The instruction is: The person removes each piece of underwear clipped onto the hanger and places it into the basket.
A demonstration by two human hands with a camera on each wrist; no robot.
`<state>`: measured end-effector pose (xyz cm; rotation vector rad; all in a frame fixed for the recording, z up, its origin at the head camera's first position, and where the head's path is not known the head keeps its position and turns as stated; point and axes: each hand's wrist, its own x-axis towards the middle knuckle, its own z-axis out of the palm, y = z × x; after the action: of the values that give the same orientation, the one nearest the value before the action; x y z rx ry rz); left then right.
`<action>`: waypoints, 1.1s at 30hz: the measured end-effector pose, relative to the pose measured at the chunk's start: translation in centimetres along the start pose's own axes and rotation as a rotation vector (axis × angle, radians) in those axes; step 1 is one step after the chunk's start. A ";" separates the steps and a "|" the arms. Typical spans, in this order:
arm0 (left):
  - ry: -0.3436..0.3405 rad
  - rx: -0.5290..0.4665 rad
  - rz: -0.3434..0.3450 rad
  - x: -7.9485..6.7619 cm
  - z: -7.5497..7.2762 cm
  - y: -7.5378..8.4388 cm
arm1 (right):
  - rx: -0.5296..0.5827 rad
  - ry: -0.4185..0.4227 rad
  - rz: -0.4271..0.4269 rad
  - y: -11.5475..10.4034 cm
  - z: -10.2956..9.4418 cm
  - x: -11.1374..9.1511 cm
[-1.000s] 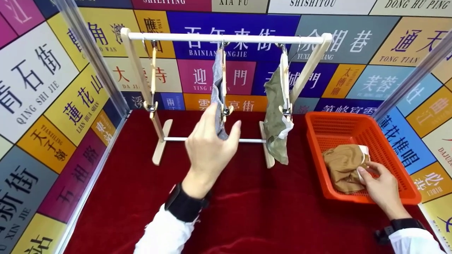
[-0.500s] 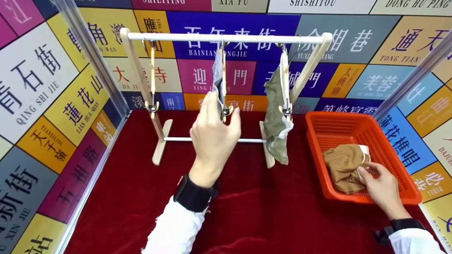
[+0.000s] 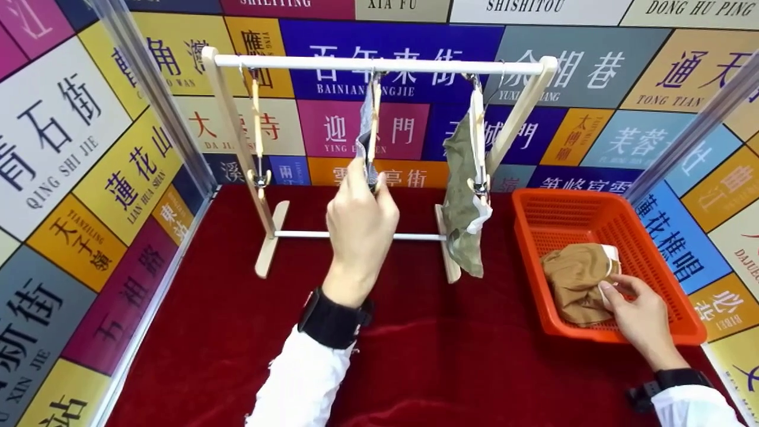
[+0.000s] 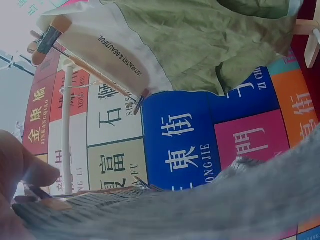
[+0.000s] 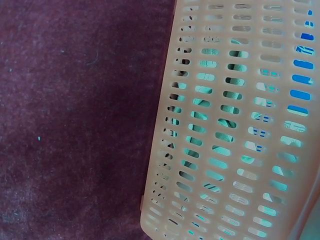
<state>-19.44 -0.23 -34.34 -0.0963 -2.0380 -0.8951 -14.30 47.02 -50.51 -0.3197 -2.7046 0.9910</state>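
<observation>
My left hand (image 3: 362, 228) pinches the near clip of the middle clip hanger (image 3: 375, 121), with thumb and fingers around it. From that hanger hangs a grey garment (image 4: 175, 215), seen edge-on in the head view and large across the bottom of the left wrist view. Inside the red basket (image 3: 533, 279), my right hand (image 3: 643, 323) holds the white-edged opening of a crumpled brown garment (image 3: 575, 276) between thumb and fingers. The right wrist view shows the basket's slotted wall (image 5: 225, 120), with the hand out of sight.
A wooden rack with a white top bar (image 3: 415, 65) stands on red cloth (image 3: 450, 367). On its right hangs an olive-green garment (image 3: 462, 196) with white trim. A bare clip hanger (image 3: 257, 118) hangs at the left. Sign-printed walls (image 3: 142, 237) enclose the back and sides.
My left hand has moved up and slightly right, its thumb and fingers closing on the middle hanger's near clip. The hanger's near end has shifted left. My right hand stays where it was.
</observation>
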 end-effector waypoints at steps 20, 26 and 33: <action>0.127 -0.129 0.016 0.5 0.5 -2.1 | 0.013 0.022 -0.005 0.0 0.0 0.1; 0.170 -0.133 0.042 0.8 0.0 -2.2 | 0.014 0.030 -0.014 0.1 0.0 0.2; 0.216 -0.157 0.068 1.0 -1.4 -1.9 | 0.014 0.015 -0.005 0.1 -0.1 0.1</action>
<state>-19.82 -2.75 -34.20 -0.1478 -1.7539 -0.9788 -14.38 47.16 -50.49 -0.3157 -2.6827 1.0019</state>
